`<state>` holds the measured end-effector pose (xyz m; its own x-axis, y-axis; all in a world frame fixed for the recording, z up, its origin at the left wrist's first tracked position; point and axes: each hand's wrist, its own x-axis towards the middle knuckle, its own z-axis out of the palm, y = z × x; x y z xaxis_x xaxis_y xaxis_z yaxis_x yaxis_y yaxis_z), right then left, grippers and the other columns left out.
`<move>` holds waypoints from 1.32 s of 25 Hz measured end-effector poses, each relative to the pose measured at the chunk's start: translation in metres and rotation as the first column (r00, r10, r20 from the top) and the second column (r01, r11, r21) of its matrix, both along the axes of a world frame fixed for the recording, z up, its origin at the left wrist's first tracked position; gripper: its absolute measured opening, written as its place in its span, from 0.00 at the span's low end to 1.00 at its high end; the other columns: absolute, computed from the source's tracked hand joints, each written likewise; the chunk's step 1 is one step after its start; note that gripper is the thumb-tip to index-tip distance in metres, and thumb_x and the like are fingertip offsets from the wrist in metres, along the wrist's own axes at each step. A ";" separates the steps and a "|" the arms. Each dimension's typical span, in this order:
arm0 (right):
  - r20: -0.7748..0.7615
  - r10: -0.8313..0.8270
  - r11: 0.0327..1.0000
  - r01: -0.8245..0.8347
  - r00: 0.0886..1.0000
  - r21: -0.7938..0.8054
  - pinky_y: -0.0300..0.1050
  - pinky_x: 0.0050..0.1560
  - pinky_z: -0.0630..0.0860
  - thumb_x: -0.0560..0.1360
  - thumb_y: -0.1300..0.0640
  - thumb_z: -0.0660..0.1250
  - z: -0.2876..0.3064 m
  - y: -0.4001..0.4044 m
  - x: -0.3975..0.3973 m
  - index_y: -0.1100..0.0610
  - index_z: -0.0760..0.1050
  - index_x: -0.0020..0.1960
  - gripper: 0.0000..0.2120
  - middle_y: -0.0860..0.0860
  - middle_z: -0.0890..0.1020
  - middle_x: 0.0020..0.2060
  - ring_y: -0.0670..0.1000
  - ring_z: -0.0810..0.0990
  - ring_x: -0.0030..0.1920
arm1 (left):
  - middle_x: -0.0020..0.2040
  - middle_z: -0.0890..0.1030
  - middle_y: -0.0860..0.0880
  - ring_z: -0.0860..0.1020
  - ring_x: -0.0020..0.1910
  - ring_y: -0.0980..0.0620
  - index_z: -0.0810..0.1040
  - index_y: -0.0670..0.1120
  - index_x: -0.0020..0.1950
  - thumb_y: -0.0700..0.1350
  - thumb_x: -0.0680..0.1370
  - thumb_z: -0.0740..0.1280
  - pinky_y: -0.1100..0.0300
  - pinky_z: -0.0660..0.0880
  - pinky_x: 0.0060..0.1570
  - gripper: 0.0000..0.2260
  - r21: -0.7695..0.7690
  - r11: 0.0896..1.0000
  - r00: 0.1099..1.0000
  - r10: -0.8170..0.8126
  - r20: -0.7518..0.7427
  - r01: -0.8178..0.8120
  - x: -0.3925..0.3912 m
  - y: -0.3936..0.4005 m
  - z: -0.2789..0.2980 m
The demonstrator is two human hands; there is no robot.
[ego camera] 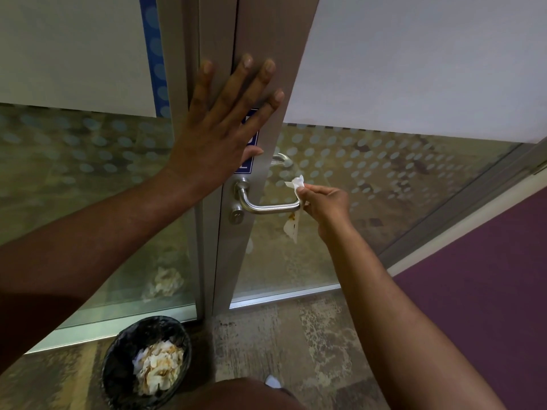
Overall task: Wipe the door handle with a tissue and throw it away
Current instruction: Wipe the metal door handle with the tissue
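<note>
Bin: a black mesh waste bin (147, 362) stands on the floor (296, 335), nearest the viewer and below-left of the door handle; crumpled, yellow-stained tissues (158, 368) fill its lower half.
Floor: mottled beige and brown, with a purple area (473, 276) to the right of the door handle.
Tissue: a white tissue (294, 208) sits at the free right end of the door handle, one crumpled tuft sticking up above the bar and a longer flap hanging below it; the hanging flap carries orange-brown stains.
Door handle: a brushed-metal lever (266, 205), horizontal, bent up at its left into a round mount on the door frame (266, 99); a keyhole cylinder (236, 216) sits just below-left of the mount.
Right hand: the right hand (324, 207) reaches in from the lower right, forearm extended, fingers pinched shut on the tissue right at the end of the door handle.
Left hand: the left hand (219, 125) lies flat and spread against the metal frame above the door handle, fingers pointing up, nothing in it; it covers part of a blue sign (250, 155) on the frame.
Hands relation: well apart, one above the door handle and one at its tip.
Glass: panels either side of the door handle are frosted above and dotted lower down; a reflection of the binned tissues shows in the left pane (88, 202).
</note>
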<state>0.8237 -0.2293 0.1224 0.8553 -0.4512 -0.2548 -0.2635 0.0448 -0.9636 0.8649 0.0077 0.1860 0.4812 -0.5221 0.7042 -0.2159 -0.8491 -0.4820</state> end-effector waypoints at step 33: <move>-0.069 -0.107 0.375 0.104 0.992 0.921 0.47 0.66 0.79 0.87 0.64 0.54 -0.024 0.115 -0.041 0.61 0.77 0.61 0.13 0.56 0.83 0.50 0.49 0.87 0.42 | 0.89 0.53 0.40 0.56 0.86 0.35 0.46 0.49 0.90 0.65 0.81 0.66 0.31 0.45 0.77 0.46 0.011 1.000 1.000 0.002 0.014 -0.002 0.001 0.000 -0.003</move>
<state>0.7830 -0.1145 0.0981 0.8197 -0.0261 -0.5722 -0.1867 0.9322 -0.3100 0.8663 0.0077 0.1829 0.4726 -0.5288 0.7050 -0.2078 -0.8443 -0.4939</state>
